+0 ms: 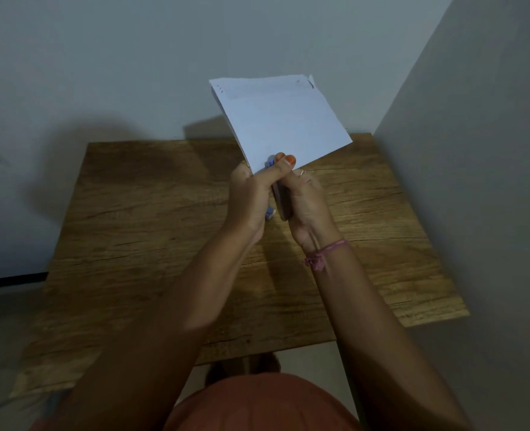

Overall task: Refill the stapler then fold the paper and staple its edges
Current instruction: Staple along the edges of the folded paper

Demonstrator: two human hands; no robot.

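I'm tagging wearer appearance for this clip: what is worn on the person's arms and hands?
Both forearms are bare, with no sleeves in view. The right hand has a pink thread bracelet tied at the wrist, ending in a small tassel, and a thin ring on one finger. The left hand shows orange nail polish on its fingers; a ring there is hinted but unclear.

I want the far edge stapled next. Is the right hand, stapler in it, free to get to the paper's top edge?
Probably yes. The right hand holds the stapler at the paper's near corner; the top edge stands clear in the air, while the left hand pinches the bottom.
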